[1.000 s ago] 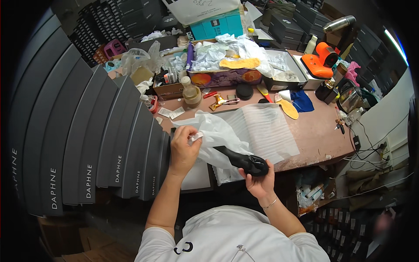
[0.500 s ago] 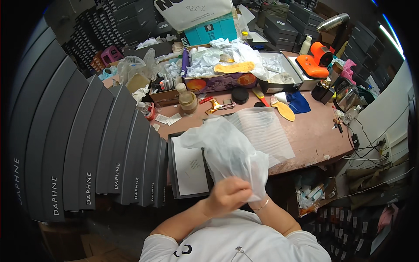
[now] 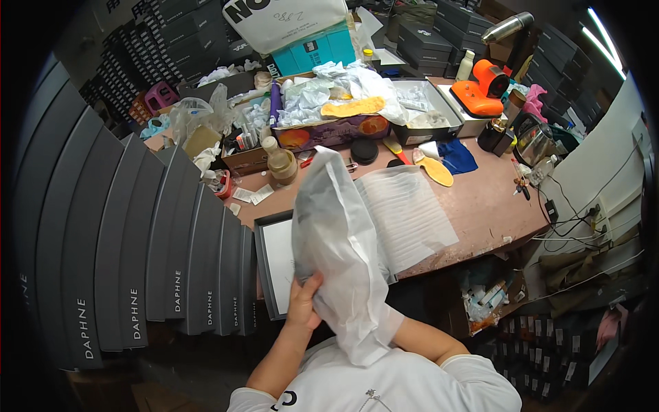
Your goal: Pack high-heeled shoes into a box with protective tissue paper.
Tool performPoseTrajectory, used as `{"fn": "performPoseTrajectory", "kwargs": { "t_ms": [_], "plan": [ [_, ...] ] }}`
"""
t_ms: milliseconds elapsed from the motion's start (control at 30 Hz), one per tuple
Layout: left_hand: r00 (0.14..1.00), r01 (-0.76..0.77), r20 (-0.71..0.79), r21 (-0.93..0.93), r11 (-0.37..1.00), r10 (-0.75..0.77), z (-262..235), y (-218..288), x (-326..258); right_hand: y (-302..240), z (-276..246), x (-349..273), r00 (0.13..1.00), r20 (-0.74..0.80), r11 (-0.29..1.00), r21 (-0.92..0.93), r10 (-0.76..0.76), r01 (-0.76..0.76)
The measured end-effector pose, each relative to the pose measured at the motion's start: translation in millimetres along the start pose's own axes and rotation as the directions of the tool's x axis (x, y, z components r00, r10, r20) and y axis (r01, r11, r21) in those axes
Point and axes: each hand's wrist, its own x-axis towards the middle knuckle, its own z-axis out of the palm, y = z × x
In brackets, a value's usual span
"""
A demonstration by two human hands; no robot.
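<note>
A white, semi-translucent bag [image 3: 340,240] stands tall in front of my chest, its closed-looking corner toward the table. My left hand [image 3: 303,303] grips its left side, thumb on the front and the other fingers behind. My right hand is hidden; its forearm [image 3: 429,338] runs in at the bag's lower right, and whether the hand is inside or behind cannot be told. A faint darker shape shows through the film, too dim to name. Partly behind the bag lies an open dark grey box [image 3: 262,271] with a white sheet [image 3: 278,250] in it.
A ribbed translucent sheet [image 3: 408,216] lies on the pink table [image 3: 491,199]. Stacked dark grey shoeboxes [image 3: 113,226] wall off the left. Farther back are a paper-filled carton [image 3: 343,134], a glue bottle [image 3: 280,165], a yellow insole [image 3: 437,172] and an orange device [image 3: 480,96].
The bag has swung more upright and toward me. My left hand has moved from across its lower end to its left side. The right hand has gone out of sight.
</note>
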Motion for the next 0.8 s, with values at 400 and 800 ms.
{"fn": "performPoseTrajectory", "kwargs": {
  "t_ms": [400,800],
  "plan": [
    [0.960,-0.163,0.279,0.499,0.851,0.020,21.1,52.9,45.2,-15.2,-88.9,-20.2,0.914,0.297,0.649,0.644,0.275,-0.405],
    [0.735,-0.667,0.628,0.738,0.105,0.257,60.2,-47.1,12.9,10.0,-107.6,-29.4,0.737,0.010,0.174,0.970,0.676,-0.172]
  ]
}}
